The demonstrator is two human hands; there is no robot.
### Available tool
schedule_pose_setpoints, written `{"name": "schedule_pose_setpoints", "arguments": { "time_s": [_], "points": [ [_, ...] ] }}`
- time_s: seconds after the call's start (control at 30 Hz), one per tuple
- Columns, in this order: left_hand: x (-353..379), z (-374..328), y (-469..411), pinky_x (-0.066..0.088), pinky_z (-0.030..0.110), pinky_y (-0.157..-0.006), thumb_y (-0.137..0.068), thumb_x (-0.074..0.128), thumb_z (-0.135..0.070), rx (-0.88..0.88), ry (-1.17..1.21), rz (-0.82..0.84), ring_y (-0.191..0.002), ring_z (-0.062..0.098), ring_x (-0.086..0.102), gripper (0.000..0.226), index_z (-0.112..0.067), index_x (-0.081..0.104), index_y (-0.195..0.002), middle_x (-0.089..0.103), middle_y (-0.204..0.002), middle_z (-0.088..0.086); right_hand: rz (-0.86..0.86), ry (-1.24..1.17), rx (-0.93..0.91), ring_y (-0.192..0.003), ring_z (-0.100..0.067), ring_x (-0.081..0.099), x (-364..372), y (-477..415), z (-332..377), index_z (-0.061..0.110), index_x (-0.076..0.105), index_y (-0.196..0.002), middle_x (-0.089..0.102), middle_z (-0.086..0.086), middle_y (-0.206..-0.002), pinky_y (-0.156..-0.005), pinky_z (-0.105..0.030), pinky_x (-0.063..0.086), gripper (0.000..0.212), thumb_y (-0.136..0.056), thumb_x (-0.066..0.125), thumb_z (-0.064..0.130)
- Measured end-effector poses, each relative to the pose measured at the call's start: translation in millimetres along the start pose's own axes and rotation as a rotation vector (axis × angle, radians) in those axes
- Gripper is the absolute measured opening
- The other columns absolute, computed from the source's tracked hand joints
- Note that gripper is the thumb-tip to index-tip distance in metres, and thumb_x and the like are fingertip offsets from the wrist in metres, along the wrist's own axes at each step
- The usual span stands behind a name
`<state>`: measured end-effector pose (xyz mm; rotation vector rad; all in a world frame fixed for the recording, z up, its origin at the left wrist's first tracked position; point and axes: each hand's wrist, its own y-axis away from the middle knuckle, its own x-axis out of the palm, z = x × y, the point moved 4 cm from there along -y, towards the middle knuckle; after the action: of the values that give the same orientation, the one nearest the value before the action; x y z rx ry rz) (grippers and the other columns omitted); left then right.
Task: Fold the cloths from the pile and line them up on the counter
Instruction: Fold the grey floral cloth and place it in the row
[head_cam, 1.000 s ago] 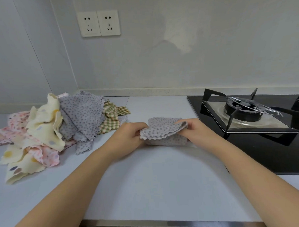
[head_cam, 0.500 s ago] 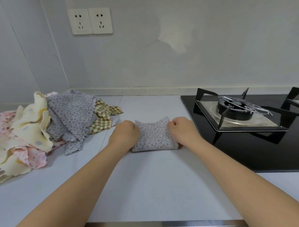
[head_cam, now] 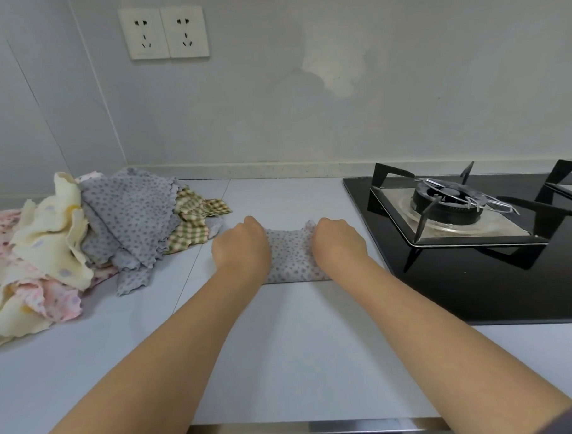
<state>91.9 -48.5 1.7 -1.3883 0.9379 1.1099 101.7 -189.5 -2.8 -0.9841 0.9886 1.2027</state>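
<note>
pile point(head_cam: 82, 245): lying along the counter point(head_cam: 284, 364)'s left edge, reaching toward the back wall.
folded cloth point(head_cam: 291, 256): lying mid-counter, right of the pile.
left hand point(head_cam: 241, 248): gripping the folded cloth's left end.
right hand point(head_cam: 338, 242): gripping its right end.
hob point(head_cam: 478, 290): sitting at the counter's right edge.

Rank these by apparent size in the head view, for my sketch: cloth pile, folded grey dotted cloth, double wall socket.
1. cloth pile
2. double wall socket and folded grey dotted cloth: alike; cloth partly covered.
</note>
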Motion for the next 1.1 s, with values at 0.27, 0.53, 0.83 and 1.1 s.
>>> {"name": "schedule_pose_setpoints", "arguments": {
  "time_s": [0.27,0.53,0.83,1.1],
  "points": [
    [25.4,-16.0,10.1,0.003,0.051,-0.116,-0.102,0.016,-0.039,0.317,0.162,0.27,-0.145,0.019,0.014,0.052,-0.014,0.022,-0.147,0.019,-0.157,0.005,0.199,-0.439,0.1,-0.067,-0.028,0.063,-0.6,-12.5,-22.4,0.002,0.058,-0.1,0.064,-0.015,-0.089,-0.054,-0.027,0.048,0.026,-0.096,0.038,0.019],
    [36.1,-10.6,6.5,-0.013,0.054,-0.114,-0.1,0.009,-0.048,0.323,0.158,0.397,-0.145,0.012,-0.014,0.06,-0.021,-0.007,-0.152,-0.016,-0.159,-0.004,0.652,-0.961,0.162,-0.035,-0.006,0.043,-4.4,0.4,-36.0,0.012,0.048,-0.103,0.063,-0.007,-0.086,-0.028,-0.014,0.02,0.026,-0.099,0.043,0.037],
    [35.4,-10.0,7.0,-0.014,0.056,-0.113,-0.1,0.009,-0.048,0.349,0.138,0.39,-0.145,0.013,-0.014,0.061,-0.021,-0.008,-0.151,-0.015,-0.159,-0.003,0.38,-0.562,0.165,-0.04,-0.014,0.037,-16.5,-6.6,-55.0,0.008,0.053,-0.101,0.065,-0.009,-0.072,-0.041,-0.022,0.029,0.029,-0.097,0.044,0.035],
    [33.0,-3.5,12.4,-0.017,0.052,-0.113,-0.101,0.014,-0.037,0.369,0.193,0.342,-0.145,0.01,-0.014,0.057,-0.018,-0.005,-0.152,-0.013,-0.159,-0.003,0.215,0.048,-0.372,-0.148,-0.018,0.0,19.3,-3.3,-10.8,0.013,0.01,-0.152,0.003,-0.001,-0.161,-0.118,-0.05,0.0,0.052,-0.104,0.02,0.03]
  ]
}}
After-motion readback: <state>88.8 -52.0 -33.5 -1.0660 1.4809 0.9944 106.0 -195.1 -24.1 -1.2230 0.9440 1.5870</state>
